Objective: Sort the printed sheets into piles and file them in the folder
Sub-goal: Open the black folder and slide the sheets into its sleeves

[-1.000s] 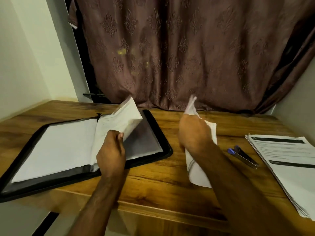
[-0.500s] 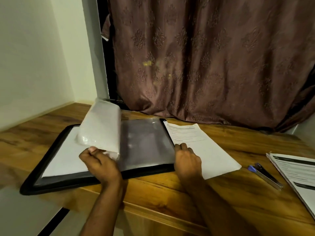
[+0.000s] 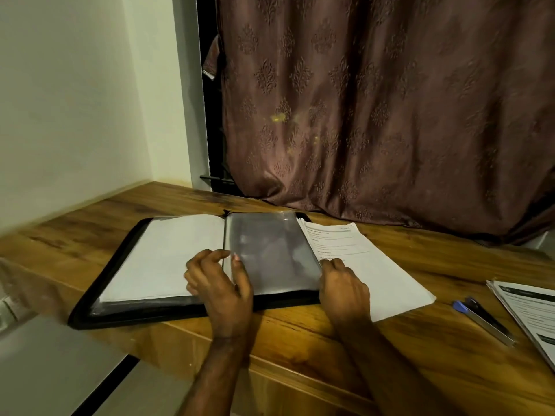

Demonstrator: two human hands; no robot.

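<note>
Lying open on the wooden desk (image 3: 288,334), the black folder (image 3: 99,291) sits at left w/ white pages filed on its left half. Left hand (image 3: 220,285) rests near the spine, fingers loosely bent, gripping nothing. A clear sleeve (image 3: 270,253) covers the right half. Right hand (image 3: 344,288) pinches a printed sheet (image 3: 375,271) at the sleeve's right edge. Far right: two pens (image 3: 483,321), then a stack of printed sheets (image 3: 528,316).
</note>
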